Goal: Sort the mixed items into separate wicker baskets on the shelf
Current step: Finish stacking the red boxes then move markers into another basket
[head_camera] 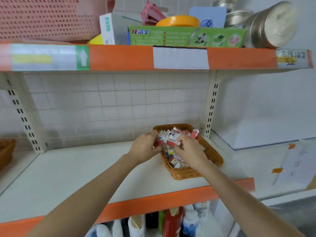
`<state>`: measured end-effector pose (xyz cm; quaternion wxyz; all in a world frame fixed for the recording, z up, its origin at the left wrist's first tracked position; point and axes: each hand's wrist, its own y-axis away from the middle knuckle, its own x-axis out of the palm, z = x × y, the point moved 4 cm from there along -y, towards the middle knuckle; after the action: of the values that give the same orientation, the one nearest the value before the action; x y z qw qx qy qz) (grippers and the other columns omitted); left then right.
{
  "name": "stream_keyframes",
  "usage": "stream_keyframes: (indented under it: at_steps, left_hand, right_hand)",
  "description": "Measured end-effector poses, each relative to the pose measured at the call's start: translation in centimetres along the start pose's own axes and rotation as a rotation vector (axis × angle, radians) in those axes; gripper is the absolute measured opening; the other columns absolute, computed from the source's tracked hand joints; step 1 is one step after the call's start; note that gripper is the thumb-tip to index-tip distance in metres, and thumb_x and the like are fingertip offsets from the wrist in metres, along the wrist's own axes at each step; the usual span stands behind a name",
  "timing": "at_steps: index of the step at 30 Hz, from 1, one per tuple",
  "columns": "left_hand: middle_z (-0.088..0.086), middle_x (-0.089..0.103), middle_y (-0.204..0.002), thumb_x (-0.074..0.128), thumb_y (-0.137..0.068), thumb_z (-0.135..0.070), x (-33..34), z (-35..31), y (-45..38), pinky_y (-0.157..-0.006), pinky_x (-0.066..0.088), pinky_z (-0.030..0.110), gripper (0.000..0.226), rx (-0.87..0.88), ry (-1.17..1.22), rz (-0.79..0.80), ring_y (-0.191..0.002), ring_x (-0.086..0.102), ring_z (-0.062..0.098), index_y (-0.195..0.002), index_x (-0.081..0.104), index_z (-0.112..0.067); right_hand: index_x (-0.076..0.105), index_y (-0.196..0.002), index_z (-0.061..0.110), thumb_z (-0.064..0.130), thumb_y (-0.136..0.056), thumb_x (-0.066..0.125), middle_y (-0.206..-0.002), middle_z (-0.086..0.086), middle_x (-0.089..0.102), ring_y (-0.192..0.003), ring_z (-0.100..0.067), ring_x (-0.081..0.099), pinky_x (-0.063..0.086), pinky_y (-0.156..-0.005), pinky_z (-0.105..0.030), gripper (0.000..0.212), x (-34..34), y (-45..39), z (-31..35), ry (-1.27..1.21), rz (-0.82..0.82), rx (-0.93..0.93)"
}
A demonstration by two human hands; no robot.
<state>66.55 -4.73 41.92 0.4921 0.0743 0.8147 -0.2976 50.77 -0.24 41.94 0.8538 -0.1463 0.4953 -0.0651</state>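
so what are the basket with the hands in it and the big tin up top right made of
The basket looks like woven wicker, matte orange-brown, with a visible braided weave. The tin looks like brushed metal, silvery with a dull sheen and ridged bands; its pale end is too blurred to identify.

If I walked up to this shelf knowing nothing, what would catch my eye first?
Probably the two bare hands, the left hand and the right hand, both reaching into a wicker basket crammed with small packets on the white middle shelf; each hand grips a red packet. Next, the bright orange shelf edge above, carrying a green box and a pink perforated basket at upper left.
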Motion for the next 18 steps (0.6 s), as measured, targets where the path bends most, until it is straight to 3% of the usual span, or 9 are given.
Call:
stream_keyframes:
  at_steps: [8,13,18]
  left_hand:
    - [0.001,0.069,-0.087,0.062,-0.089,-0.036,-5.7,6.7,7.0,-0.064,0.043,0.033,0.022,-0.171,-0.076,-0.074,-0.080,0.061,0.025,-0.090,0.049,-0.019]
    - [0.006,0.069,-0.086,0.059,-0.091,-0.037,-10.5,12.0,12.9,-0.067,0.048,0.037,0.023,-0.264,-0.127,-0.078,-0.078,0.062,0.027,-0.090,0.047,-0.017]
    - [0.005,0.062,-0.085,0.059,-0.090,-0.037,-15.9,17.2,19.3,-0.068,0.049,0.039,0.024,-0.340,-0.131,-0.106,-0.079,0.059,0.025,-0.087,0.049,-0.016]
  right_hand:
    - [0.050,-0.087,0.016,0.027,-0.092,0.056,-0.081,-0.004,0.056,-0.080,-0.027,0.057,0.043,-0.067,-0.035,0.014,5.0,-0.3,8.6,-0.106,0.034,-0.126]
    - [0.052,-0.085,0.013,0.028,-0.091,0.058,-0.076,0.009,0.045,-0.076,-0.015,0.046,0.033,-0.064,-0.029,0.018,9.3,0.7,16.1,-0.162,0.075,-0.203]
    - [0.058,-0.089,0.000,0.019,-0.092,0.056,-0.092,0.000,0.051,-0.087,-0.020,0.052,0.037,-0.073,-0.029,0.019,14.0,2.2,24.5,-0.215,0.123,-0.297]
